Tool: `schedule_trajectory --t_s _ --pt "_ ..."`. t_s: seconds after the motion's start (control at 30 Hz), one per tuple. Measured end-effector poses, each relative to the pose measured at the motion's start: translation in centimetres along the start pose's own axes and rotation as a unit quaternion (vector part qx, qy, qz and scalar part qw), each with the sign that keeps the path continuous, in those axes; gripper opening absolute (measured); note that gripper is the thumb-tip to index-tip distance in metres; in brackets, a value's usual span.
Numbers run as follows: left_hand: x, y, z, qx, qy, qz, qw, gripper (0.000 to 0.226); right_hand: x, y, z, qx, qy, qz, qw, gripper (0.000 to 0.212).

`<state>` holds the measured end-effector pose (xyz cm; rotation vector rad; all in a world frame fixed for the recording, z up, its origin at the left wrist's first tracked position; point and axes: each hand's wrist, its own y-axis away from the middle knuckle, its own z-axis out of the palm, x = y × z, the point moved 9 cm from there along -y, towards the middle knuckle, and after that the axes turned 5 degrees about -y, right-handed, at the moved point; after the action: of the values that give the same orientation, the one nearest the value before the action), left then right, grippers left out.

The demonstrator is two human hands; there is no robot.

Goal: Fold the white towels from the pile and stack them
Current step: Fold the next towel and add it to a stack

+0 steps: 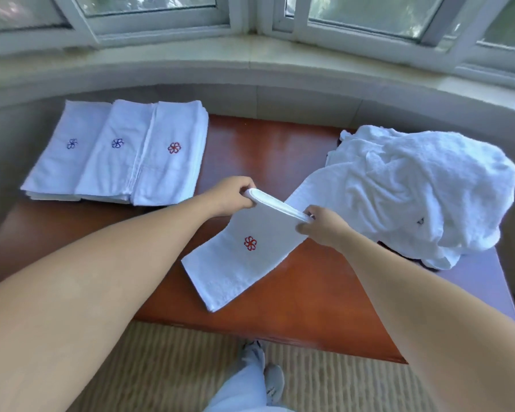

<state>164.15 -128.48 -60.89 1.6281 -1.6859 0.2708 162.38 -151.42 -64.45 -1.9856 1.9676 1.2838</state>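
A folded white towel (244,257) with a red flower emblem lies at the middle of the wooden table (295,310), its far folded edge lifted. My left hand (231,196) grips the left end of that edge and my right hand (324,226) pinches the right end. A rumpled pile of white towels (422,185) sits on the table's right side. At the far left lie overlapping folded towels (116,153), two with blue emblems and one with a red emblem.
A curved window sill (250,69) and window frames run behind the table. Striped carpet (161,367) lies in front of the table's near edge, where my legs and feet (250,379) show.
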Motion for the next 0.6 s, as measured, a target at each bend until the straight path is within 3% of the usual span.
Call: schedule_trajectory --t_s 0.27,0.6 --pt "-5.9 12.2 -12.5 0.173 0.07 -0.07 0.98 0.014 -17.7 3.9 0.1 0.023 0.099 -0.16 0.982 0.007" --pt "-16.6 24.4 -24.4 0.259 0.141 -0.121 0.948 0.018 -36.8 8.1 6.4 0.022 0.158 -0.245 0.956 0.016"
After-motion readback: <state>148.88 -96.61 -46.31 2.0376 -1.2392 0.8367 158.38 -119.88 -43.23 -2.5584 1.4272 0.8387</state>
